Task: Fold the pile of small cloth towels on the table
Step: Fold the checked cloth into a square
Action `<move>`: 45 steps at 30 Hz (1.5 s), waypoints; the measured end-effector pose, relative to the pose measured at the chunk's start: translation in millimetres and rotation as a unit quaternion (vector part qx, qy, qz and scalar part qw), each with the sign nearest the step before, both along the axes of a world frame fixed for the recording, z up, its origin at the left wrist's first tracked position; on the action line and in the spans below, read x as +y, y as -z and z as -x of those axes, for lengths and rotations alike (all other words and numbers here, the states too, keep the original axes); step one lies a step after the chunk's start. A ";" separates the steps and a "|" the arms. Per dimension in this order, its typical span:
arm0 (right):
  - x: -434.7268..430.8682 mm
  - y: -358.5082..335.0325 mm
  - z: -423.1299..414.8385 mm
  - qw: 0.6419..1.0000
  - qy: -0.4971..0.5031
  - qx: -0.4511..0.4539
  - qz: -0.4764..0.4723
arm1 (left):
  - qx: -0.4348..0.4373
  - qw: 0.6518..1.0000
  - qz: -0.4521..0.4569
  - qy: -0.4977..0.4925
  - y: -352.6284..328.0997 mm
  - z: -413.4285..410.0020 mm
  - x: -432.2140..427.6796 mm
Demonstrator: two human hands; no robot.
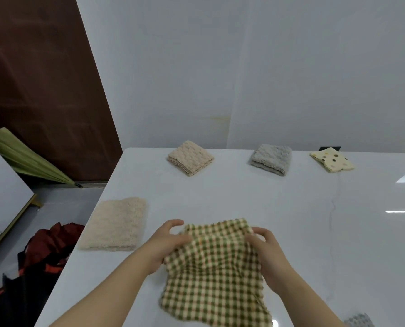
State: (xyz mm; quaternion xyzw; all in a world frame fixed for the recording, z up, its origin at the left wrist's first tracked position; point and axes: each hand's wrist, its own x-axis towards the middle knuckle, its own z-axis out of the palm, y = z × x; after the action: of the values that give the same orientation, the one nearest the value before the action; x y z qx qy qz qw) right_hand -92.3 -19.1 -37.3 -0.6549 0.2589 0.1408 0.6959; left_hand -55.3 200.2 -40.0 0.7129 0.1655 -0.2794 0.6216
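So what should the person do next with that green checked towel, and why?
Probably draw the hands apart to pull the far edge taut. The left hand and right hand each pinch a far corner of the green checked towel, and the cloth between them is bunched and wrinkled, its near part on the table. It likely needs flattening before a neat fold.

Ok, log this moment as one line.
step: fold checked towel | left grip: holds left corner | right grip: holds right corner | folded at back: beige towel, grey towel, spotted towel | beside: cream towel
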 end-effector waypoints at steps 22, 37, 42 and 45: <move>-10.6 50.3 -65.0 0.934 -0.107 -0.056 0.338 | -0.201 0.936 -0.279 0.073 52.9 -71.5 -11.4; -10.2 71.4 -104.8 0.903 -0.099 -0.064 0.413 | -0.183 0.932 -0.312 0.007 68.4 -97.1 -13.1; -8.1 71.0 -98.6 0.802 -0.144 -0.085 0.573 | -0.306 0.825 -0.471 0.063 67.5 -95.2 -14.0; -7.4 76.6 -91.9 0.748 -0.218 -0.158 0.607 | -0.337 0.819 -0.425 0.188 70.1 -77.8 -27.5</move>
State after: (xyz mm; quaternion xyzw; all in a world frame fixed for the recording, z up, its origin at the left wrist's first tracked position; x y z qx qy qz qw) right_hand -0.4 -26.5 -113.8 -0.9907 0.0265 -0.0040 0.1333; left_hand 22.5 172.7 -110.0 0.9731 -0.0890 -0.0350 0.2095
